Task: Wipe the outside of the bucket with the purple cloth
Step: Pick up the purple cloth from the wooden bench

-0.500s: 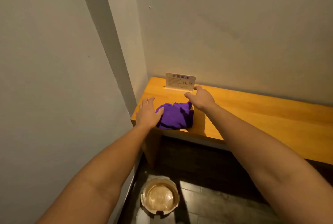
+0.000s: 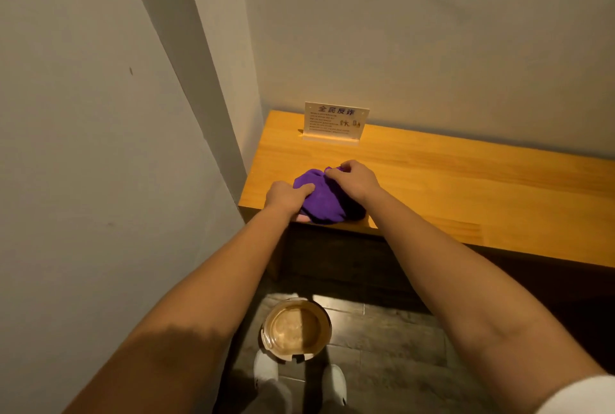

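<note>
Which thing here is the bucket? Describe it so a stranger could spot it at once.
Start at the long wooden shelf along the wall, then look straight down to the dark floor beneath its left end. The bucket stands there, just in front of the person's white shoes: the only round, open-topped container, pale and tan inside.

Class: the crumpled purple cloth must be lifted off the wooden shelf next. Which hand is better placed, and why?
Probably the right hand: its fingers pinch the top of the crumpled purple cloth, while the left hand only grips its edge.
</note>
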### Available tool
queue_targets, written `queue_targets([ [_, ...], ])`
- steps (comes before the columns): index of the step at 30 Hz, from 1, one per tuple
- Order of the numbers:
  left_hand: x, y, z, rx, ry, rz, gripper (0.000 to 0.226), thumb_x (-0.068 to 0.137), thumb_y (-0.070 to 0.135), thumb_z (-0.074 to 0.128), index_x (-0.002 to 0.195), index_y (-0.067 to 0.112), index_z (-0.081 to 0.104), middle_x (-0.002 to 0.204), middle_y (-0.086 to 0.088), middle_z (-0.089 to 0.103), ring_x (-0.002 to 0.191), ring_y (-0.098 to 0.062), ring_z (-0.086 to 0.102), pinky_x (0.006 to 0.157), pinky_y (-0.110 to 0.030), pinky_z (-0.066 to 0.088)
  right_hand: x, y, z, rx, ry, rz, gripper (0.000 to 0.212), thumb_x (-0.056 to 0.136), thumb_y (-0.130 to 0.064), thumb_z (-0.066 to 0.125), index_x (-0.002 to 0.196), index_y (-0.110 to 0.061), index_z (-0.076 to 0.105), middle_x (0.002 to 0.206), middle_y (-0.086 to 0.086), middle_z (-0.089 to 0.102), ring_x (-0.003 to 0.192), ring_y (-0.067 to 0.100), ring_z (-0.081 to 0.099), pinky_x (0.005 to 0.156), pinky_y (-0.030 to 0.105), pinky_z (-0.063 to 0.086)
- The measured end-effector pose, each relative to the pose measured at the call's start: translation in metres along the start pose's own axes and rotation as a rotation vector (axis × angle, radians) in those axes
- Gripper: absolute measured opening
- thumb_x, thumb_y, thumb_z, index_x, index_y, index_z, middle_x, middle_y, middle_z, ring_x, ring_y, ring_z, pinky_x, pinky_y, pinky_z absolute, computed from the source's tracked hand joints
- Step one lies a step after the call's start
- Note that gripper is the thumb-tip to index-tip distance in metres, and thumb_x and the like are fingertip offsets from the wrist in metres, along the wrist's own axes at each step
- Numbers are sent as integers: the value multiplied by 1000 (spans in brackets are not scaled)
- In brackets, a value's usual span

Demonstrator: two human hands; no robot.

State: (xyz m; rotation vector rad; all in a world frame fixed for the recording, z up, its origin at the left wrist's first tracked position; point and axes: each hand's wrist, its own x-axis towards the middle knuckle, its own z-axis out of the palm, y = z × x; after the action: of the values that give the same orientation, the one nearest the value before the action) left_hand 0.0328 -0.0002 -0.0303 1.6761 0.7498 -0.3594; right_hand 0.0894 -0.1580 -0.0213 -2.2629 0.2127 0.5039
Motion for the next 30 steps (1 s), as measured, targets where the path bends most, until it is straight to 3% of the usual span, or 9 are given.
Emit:
queue_targets([
  [2,-2,-3,1,-138,-35,-31,30,87,23,77,103,0,65,108,-16,70,94,-32,71,75,-49,63,0,-2,2,-17,-7,-6,51,91,-51,68,127,-15,68,121,4,69,117,28,62,84,35,47],
  [6,-11,-3,-2,-261,-112,59,14,90,17,73,103,16,69,109,-10,73,92,-20,71,69,-35,63,-10,-2,-9,68,-40,19,30,84,-51,74,88,-22,74,91,-6,67,93,21,64,69,34,49],
  [9,-25,1,-9,-361,-179,139,23,91,16,72,114,16,66,110,-9,72,95,-19,72,75,-37,63,-22,3,-20,261,-60,49,36,81,-52,80,91,-17,78,95,2,76,93,24,70,78,39,56],
  [12,-41,8,-6,-456,-198,213,34,92,17,71,124,11,65,114,-9,72,102,-21,70,81,-40,62,-39,8,-32,474,-97,64,40,78,-52,83,99,-19,80,97,2,80,97,26,75,73,34,57],
  [18,-78,14,15,-466,-99,349,28,92,22,70,119,18,66,117,-7,69,106,-22,68,83,-39,61,-74,29,-37,922,-368,-20,41,87,-53,77,115,-23,78,117,12,79,102,29,77,81,38,63],
  [21,-94,6,18,-456,-50,363,22,91,26,71,113,24,67,115,-5,69,104,-21,68,80,-35,61,-91,36,-44,826,-370,-57,52,84,-46,83,124,-16,71,115,11,79,103,28,77,79,35,63],
  [25,-117,-14,19,-384,-32,313,28,88,34,71,112,22,67,110,-4,70,103,-21,68,69,-27,59,-107,37,-52,672,-196,-105,28,84,-27,86,107,-16,73,103,7,79,98,26,76,69,31,62],
  [28,-135,-30,14,-357,-98,211,33,86,34,71,115,20,65,120,-9,66,105,-23,66,84,-41,58,-125,35,-56,620,-229,-158,16,85,-16,81,98,-17,72,105,10,76,101,29,72,83,41,61],
  [30,-147,-37,10,-426,-217,144,36,86,38,72,118,22,64,128,-13,64,106,-26,67,88,-52,56,-138,33,-58,620,-270,-196,16,84,-13,80,98,-17,72,101,9,76,97,28,72,80,39,60],
])
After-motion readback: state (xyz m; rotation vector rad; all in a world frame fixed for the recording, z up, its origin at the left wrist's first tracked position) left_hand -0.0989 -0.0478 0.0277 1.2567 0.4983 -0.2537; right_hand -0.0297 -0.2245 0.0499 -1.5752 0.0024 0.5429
